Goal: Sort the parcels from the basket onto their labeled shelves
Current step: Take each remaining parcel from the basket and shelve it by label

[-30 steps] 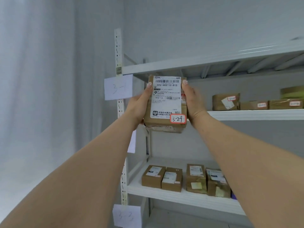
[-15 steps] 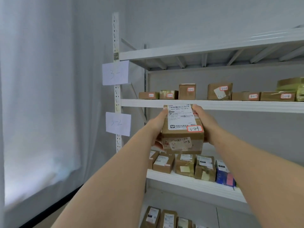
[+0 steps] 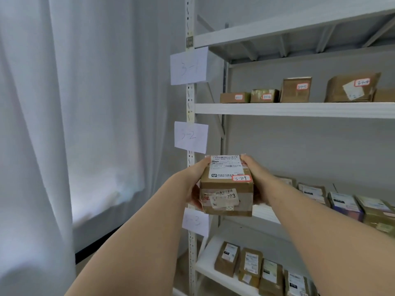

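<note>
Holding a brown parcel (image 3: 227, 186) between both hands, the person has it out in front of a white rack (image 3: 295, 110). The left hand (image 3: 197, 185) clasps the box's left side, thumb laid along the top edge and fingers curled under the near lower corner. The right hand (image 3: 255, 178) clasps the opposite side, thumb on the top edge, with its fingers hidden behind the box. Neither palm is spread; both are closed round the cardboard.

On the box's top face, between the two thumbs, lies a white shipping label (image 3: 226, 166), and at that face's near right corner sits a red-bordered sticker (image 3: 241, 178) with handwriting on it. The near face below carries a torn barcode tag (image 3: 223, 198).

Just above the left hand, a paper sign reading 3-2 (image 3: 190, 136) hangs on the rack's post (image 3: 190, 103). Higher up the same post is the 3-1 sign (image 3: 189, 66). Directly below the left hand, partly hidden by the box and wrist, hangs a third sign (image 3: 195, 221) whose writing is too faint to tell.

Up and to the right of the grip, small boxes (image 3: 296, 89) with red-bordered stickers stand on a shelf. To the right of the right wrist, more parcels (image 3: 344, 202) lie on the shelf at the held box's level. Below both forearms, another row (image 3: 250, 263) rests on a lower shelf. Left of the arms hangs a white curtain (image 3: 85, 124).
</note>
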{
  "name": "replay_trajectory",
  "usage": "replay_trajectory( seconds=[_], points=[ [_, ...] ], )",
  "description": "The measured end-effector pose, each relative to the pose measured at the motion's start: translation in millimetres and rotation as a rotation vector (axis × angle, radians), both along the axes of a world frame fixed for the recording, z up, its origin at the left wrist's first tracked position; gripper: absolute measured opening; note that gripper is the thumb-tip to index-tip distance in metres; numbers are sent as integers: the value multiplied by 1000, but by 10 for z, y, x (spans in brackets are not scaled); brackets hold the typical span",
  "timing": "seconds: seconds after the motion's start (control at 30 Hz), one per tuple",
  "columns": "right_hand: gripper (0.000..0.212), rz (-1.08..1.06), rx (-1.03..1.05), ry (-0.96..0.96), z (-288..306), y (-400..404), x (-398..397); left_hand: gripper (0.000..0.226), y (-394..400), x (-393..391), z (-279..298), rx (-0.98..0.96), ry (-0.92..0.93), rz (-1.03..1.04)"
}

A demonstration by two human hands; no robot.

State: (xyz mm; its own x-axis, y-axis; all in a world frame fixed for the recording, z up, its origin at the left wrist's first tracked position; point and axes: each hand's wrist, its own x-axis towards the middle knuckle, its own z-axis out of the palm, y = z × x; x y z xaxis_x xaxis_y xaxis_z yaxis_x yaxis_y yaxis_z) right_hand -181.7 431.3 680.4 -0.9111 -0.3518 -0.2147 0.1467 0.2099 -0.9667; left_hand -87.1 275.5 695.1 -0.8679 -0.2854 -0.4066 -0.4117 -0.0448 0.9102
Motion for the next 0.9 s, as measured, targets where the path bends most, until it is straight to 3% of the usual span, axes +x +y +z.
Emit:
replay_trajectory(
  seconds=[0.2,0.4,0.9],
  points=[
    [61,-128,-23,-157,-502,-29,-184,77,-88,-384,-409,-14,-148,-78],
    [58,-350,-79,-240,-1103,549,-340,68,403,-892,-942,-9,-248,-250],
    [60,-849,-94,-262,-1437,3820,-100,73,3697,-1649,-1359,-85,-217,-811]
  ],
)
